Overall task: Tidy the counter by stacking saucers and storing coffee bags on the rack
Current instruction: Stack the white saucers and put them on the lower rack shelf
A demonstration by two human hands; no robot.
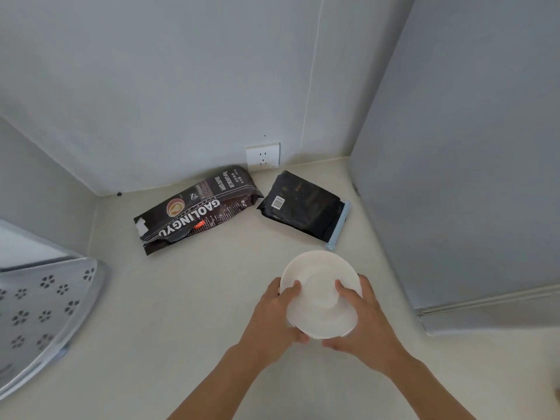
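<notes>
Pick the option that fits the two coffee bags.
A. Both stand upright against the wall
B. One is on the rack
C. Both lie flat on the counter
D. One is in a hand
C: the printed coffee bag and the plain black coffee bag both lie flat on the counter, while the left hand and right hand hold the saucers.

Two coffee bags lie flat on the surface near the middle of the frame: the printed bag (197,209) to the left, the clipped bag (303,206) just right of it, both close to the back wall. A wall socket (262,155) sits above the gap between them. Below the bags, lower centre, both hands hold the saucer (320,294). The rack (42,310) fills the lower left.
</notes>
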